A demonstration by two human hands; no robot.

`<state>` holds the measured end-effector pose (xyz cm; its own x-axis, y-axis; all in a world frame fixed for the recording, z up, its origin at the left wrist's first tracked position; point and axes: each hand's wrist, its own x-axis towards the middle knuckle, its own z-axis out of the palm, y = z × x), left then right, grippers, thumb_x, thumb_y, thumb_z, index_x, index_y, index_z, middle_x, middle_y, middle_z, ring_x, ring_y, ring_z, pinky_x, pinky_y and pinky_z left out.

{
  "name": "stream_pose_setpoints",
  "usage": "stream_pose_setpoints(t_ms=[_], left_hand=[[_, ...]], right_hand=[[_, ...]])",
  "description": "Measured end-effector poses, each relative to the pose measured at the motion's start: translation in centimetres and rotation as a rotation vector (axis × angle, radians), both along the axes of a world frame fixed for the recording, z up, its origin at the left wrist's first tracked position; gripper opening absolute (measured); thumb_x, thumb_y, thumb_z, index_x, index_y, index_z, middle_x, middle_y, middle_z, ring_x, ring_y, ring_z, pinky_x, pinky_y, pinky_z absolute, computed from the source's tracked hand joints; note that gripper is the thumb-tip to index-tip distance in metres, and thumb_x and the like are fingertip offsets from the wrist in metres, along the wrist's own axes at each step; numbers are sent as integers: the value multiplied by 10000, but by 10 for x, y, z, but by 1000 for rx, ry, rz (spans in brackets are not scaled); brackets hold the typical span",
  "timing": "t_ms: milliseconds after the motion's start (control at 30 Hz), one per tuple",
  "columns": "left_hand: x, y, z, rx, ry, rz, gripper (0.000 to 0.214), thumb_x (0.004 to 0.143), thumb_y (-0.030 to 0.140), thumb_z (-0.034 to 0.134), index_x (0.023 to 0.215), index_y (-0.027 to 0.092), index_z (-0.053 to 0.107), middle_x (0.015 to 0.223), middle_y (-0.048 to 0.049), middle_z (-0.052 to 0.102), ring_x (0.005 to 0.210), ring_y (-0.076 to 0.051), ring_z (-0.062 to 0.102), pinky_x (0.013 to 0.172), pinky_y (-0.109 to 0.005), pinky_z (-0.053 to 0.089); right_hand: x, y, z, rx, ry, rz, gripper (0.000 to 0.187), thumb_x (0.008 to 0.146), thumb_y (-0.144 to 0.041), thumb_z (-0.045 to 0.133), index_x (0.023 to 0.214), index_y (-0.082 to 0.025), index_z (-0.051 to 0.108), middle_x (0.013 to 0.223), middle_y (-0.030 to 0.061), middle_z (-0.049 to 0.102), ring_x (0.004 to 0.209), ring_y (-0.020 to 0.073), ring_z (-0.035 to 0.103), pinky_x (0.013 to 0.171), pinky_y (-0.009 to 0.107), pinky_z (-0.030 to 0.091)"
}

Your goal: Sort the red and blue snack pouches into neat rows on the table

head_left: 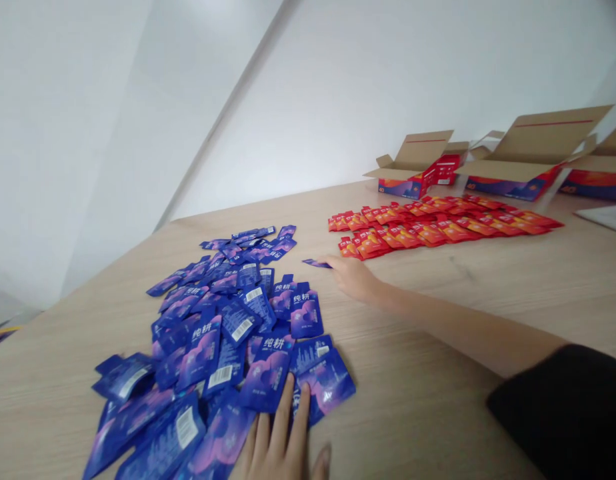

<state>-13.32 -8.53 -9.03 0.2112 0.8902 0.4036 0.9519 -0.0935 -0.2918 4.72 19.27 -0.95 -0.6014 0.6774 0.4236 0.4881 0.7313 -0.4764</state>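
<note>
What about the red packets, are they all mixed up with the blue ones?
No, the red packets lie in rows, apart from the pile of blue packets.

The person's left hand (278, 450) rests fingertips on the near edge of the pile of blue packets (201, 350). Right of the pile, the right hand (355, 277) pinches a single packet (315, 263); farther right of the pile lie red packets (421, 233) and open boxes (401, 188).

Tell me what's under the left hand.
The left hand overlaps blue packets at the pile's near end, and the table shows beside its thumb. Whatever lies directly beneath the palm is covered and cannot be seen.
</note>
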Motion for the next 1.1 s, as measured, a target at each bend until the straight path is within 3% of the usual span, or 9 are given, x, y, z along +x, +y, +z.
stream_pose_setpoints(t_ms=[133,233,333,467,667,800,900,1000,1100], left_hand=[[3,1,17,-31,19,-120,581,895,443,560,1438,266,459,1385,-29,591,1090,-272,653,881,-394,567],[16,-2,29,-28,32,-125,450,919,369,546,1336,202,569,1328,-45,636,1166,-277,623,909,-367,571],[28,-7,36,-42,51,-104,385,924,202,475,1275,119,607,1311,-92,644,1200,-287,607,919,-349,572],[29,-9,38,-87,3,-60,515,827,0,375,1268,118,613,1292,-79,657,1202,-254,611,929,-323,568],[40,3,57,-94,-250,-10,538,798,10,367,1228,175,645,1166,-76,723,1029,-246,700,844,-338,576],[65,23,91,-239,-651,-60,368,915,180,391,1136,217,682,1058,-63,751,961,-248,706,828,-344,541],[82,46,110,-406,-1017,-134,290,921,326,465,913,171,709,846,-71,750,819,-236,702,740,-311,524],[98,75,114,-568,-1406,-188,284,857,409,588,886,141,679,730,-51,721,684,-199,675,673,-283,505],[117,103,111,-676,-1654,-239,383,772,453,702,967,125,656,744,-48,725,619,-171,660,669,-276,499]], right_hand=[[90,-30,-34,130,-132,-66,645,757,-5,339,1337,-147,581,1445,76,513,1375,211,423,1170,411,322],[116,-33,-54,65,-303,-117,686,730,-8,356,1391,-78,524,1496,131,436,1424,242,342,1173,442,319],[117,-24,-58,60,-390,-73,675,741,-29,383,1409,-2,478,1518,185,380,1451,267,276,1196,441,264],[106,-16,-56,79,-397,-2,638,791,-59,382,1422,-3,459,1513,192,390,1440,271,300,1201,439,236],[100,-23,-60,87,-251,-29,663,806,-76,401,1468,-41,389,1550,194,323,1451,290,264,1192,487,220],[118,-43,-39,-15,90,64,545,820,-111,436,1360,-86,503,1437,182,491,1373,265,405,1175,488,254],[139,-71,-7,-340,394,294,390,965,-298,389,1286,-131,534,1266,159,623,1211,244,569,1082,469,394],[158,-102,23,-620,496,510,490,966,-473,467,1363,-186,462,1308,135,598,1199,243,580,1022,441,458],[171,-118,40,-677,512,418,595,840,-407,694,1350,-205,465,1263,111,621,1098,232,633,916,391,544]])
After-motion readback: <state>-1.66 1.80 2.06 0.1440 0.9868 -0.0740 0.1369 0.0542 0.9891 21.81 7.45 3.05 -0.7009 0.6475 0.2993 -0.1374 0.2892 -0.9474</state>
